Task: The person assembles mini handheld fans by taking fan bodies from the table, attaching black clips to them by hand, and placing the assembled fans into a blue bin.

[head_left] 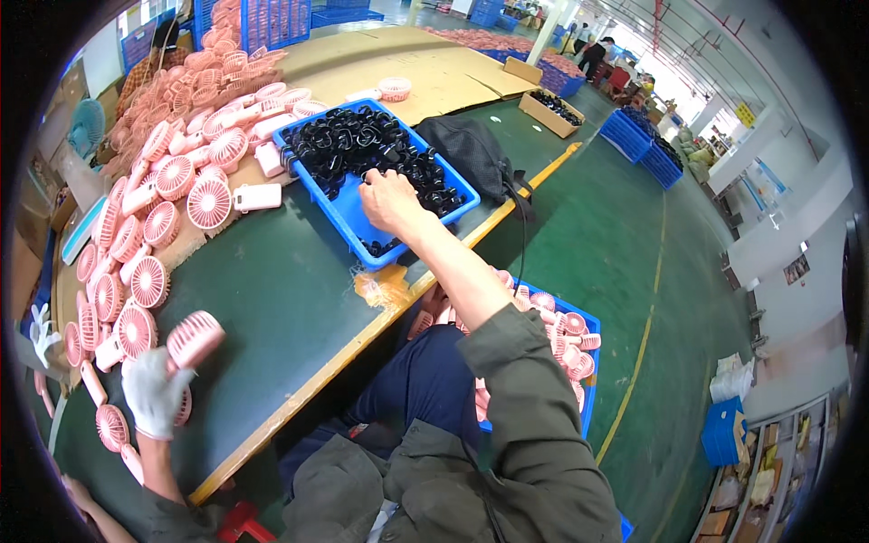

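Note:
My left hand [156, 391], in a white glove, is closed around a pink handheld fan [195, 338], its round grille slightly blurred above the green table [299, 262]. My bare right hand [391, 201] reaches into a blue plastic tray [342, 226] of small black plastic parts [339, 140]. Its fingers are curled down among the parts; whatever they pinch is hidden under the hand. Around and beyond my left hand lies a heap of pink handheld fans [172, 176]. One fan [258, 197] rests by itself near the tray's left side.
A black bag [466, 149] lies against the tray at the table's wooden edge [299, 398]. Below that edge, a blue crate [590, 398] of pink fans stands by my right arm. Cardboard [380, 54] covers the far table. A bare forearm [95, 509] shows at lower left.

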A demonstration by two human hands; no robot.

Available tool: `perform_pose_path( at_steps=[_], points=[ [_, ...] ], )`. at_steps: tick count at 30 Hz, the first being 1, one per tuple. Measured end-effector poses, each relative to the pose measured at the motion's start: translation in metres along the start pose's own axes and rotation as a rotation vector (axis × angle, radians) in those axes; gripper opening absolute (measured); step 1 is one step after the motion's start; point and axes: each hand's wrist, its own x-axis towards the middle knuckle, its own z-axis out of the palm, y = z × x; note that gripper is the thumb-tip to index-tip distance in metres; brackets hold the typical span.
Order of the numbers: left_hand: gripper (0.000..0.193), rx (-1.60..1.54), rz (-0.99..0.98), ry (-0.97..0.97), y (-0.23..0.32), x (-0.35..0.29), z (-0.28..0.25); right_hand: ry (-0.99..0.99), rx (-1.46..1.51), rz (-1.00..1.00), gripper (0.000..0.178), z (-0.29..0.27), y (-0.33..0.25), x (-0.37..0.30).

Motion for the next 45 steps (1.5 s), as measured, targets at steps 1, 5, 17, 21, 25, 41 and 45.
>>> perform_pose_path(
  at_steps=[1, 5, 17, 21, 25, 41, 45],
  points=[
    [0.035, -0.01, 0.12, 0.023, 0.024, 0.005, -0.008, -0.034, -0.03, 0.007, 0.015, 0.006, 0.005, 0.0],
    [0.037, -0.179, 0.277, 0.029, 0.081, 0.008, -0.003, -0.02, -0.067, 0.008, 0.016, 0.026, 0.011, 0.009],
    [0.035, -0.232, 0.096, 0.041, 0.105, -0.001, 0.011, 0.509, 0.849, 0.353, 0.019, -0.011, -0.021, -0.001],
    [0.031, -0.218, 0.122, -0.006, 0.097, -0.005, 0.018, 0.235, 1.717, 0.617, 0.017, -0.053, -0.054, -0.031],
    [0.029, -0.255, 0.128, 0.011, 0.095, 0.004, 0.024, 0.299, 1.877, 0.621, 0.027, -0.072, -0.07, -0.07],
    [0.041, -1.897, -0.54, -0.034, 0.194, 0.016, 0.015, 0.451, 1.491, 0.054, 0.022, -0.127, -0.179, -0.155],
    [0.039, -1.944, -0.604, 0.065, 0.21, 0.014, 0.007, 0.4, 1.602, 0.085, 0.021, -0.125, -0.176, -0.161]
  ],
)
